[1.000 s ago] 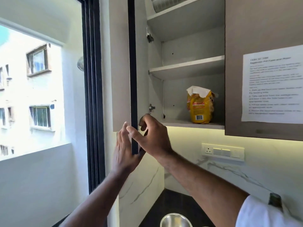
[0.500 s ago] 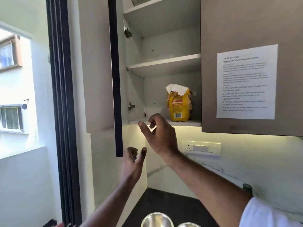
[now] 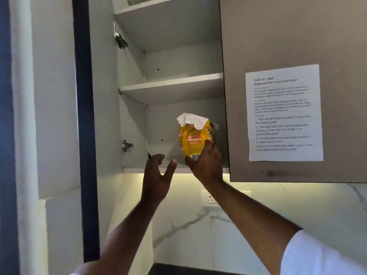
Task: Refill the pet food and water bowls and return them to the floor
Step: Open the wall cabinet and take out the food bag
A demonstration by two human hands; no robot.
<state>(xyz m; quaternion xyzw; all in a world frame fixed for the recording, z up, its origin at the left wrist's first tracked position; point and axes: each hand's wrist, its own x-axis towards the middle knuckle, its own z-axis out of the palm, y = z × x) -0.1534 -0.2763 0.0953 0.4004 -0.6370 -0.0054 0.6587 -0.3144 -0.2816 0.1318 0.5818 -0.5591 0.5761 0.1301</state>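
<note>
The right hand (image 3: 206, 165) has left the cupboard door and now wraps its grip around the yellow food bag (image 3: 193, 138) on the bottom shelf (image 3: 139, 170). The left hand (image 3: 156, 175) waits open nearby. Pouring comes next.

Single head view, tilted upward, close to open wall cabinet (image 3: 168, 92)

The pet food bag (image 3: 193, 138) is yellow with red print, a barcode low on its front and a torn white top folded open. It stands upright on the cupboard's bottom shelf, at about 3 o'clock of that compartment.
</note>
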